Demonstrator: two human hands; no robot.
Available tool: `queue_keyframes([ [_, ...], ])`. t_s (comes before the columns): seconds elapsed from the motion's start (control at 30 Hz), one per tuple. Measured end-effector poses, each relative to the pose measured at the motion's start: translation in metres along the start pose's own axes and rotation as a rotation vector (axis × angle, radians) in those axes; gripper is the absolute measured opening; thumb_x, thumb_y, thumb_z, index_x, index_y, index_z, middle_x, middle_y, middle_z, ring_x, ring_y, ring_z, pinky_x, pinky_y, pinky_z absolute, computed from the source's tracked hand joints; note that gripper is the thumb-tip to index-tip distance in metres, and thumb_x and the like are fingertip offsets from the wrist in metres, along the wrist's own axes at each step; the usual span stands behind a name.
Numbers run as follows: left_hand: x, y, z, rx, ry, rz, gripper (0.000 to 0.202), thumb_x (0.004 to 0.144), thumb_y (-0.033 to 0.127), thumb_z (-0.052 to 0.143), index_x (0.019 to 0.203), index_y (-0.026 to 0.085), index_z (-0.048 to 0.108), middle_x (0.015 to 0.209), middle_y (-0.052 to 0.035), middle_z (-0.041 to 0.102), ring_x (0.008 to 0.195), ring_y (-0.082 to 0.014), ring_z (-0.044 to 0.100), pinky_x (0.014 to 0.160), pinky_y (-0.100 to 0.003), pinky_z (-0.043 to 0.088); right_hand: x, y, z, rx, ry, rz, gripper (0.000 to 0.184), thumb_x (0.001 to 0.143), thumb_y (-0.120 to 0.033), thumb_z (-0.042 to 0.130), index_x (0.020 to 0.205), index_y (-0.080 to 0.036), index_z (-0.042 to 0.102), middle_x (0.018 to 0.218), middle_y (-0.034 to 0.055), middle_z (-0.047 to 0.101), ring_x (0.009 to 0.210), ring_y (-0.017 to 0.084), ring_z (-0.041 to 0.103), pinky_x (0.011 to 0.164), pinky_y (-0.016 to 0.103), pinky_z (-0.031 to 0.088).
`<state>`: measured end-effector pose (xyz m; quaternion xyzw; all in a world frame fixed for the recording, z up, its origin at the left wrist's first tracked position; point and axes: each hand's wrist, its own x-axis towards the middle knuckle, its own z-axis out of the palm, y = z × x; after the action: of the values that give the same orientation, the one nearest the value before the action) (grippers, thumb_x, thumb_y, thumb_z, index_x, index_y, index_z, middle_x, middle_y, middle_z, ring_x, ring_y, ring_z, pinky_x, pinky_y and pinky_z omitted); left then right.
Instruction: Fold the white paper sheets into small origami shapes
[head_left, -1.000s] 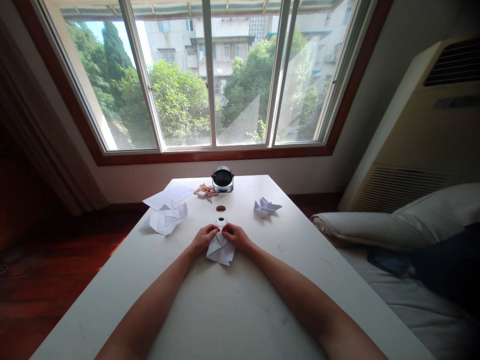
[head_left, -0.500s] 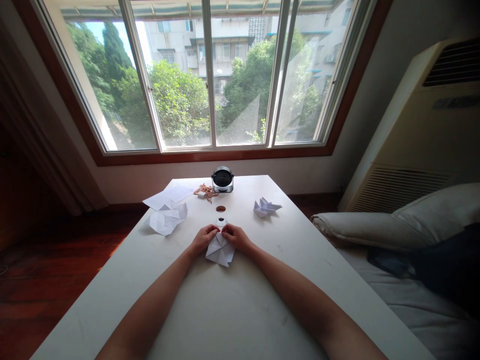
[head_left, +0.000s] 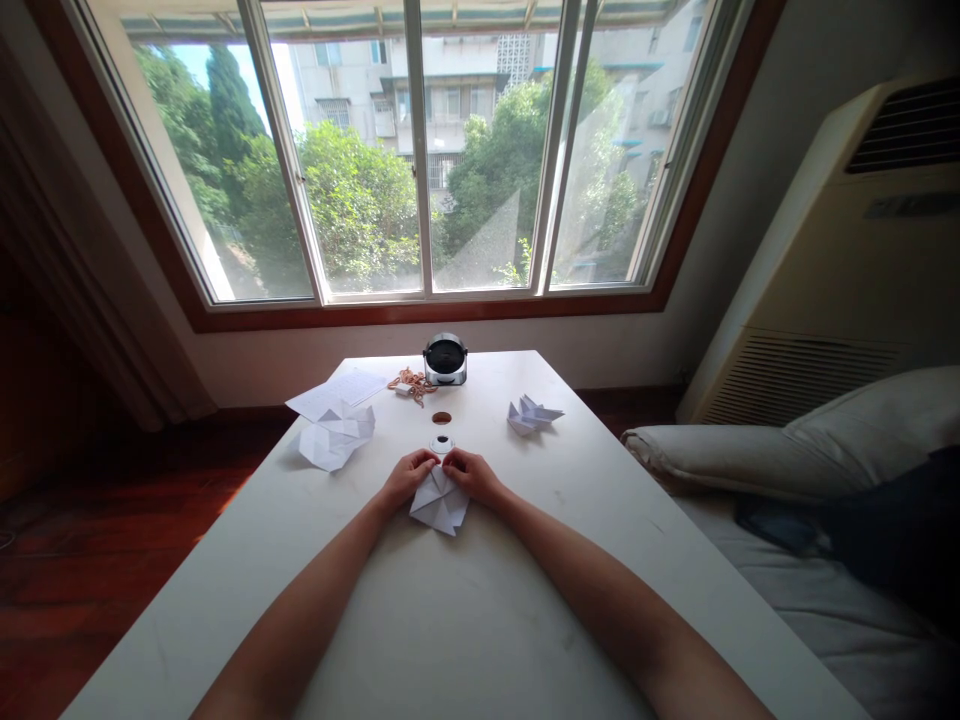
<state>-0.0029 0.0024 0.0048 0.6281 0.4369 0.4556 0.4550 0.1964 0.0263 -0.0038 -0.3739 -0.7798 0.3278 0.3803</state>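
A folded piece of white paper (head_left: pixel 441 507) with several creases lies at the middle of the white table (head_left: pixel 442 620). Its far edge is pinched by my left hand (head_left: pixel 410 477) on the left and by my right hand (head_left: pixel 471 474) on the right. The fingertips of both hands nearly meet there and cover that edge. Just beyond them is a white ring-shaped piece (head_left: pixel 442 443) with a dark centre. To the right stands a folded paper shape (head_left: pixel 533 414) with pointed tips.
Creased white paper (head_left: pixel 332 436) lies at the left beside a flat sheet with writing (head_left: pixel 349 389). Farther back are a coiled orange-brown cord (head_left: pixel 409 384), a round black device (head_left: pixel 445 358) and a hole (head_left: pixel 442 418) in the tabletop. A sofa (head_left: pixel 720 455) borders the right side.
The folded paper has shifted very slightly toward me and to the left. Both hands keep their pinch at its far edge, almost still.
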Motion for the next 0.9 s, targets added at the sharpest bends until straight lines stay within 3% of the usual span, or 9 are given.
queue_keyframes([
  [0.9,0.0017,-0.0047,-0.0010,0.019,-0.036,0.039,0.029,0.083,0.042,0.064,0.092,0.015,0.072,0.085,-0.0055,0.069,0.076,-0.0169,0.058,0.068,-0.026,0.042,-0.0010,-0.0026,-0.0008,-0.022,-0.010,-0.012,0.015,0.086,-0.033,0.060,0.090,-0.022,0.069,0.078,0.0007,0.068,0.068,0.016,0.056,0.066,0.026,0.043],
])
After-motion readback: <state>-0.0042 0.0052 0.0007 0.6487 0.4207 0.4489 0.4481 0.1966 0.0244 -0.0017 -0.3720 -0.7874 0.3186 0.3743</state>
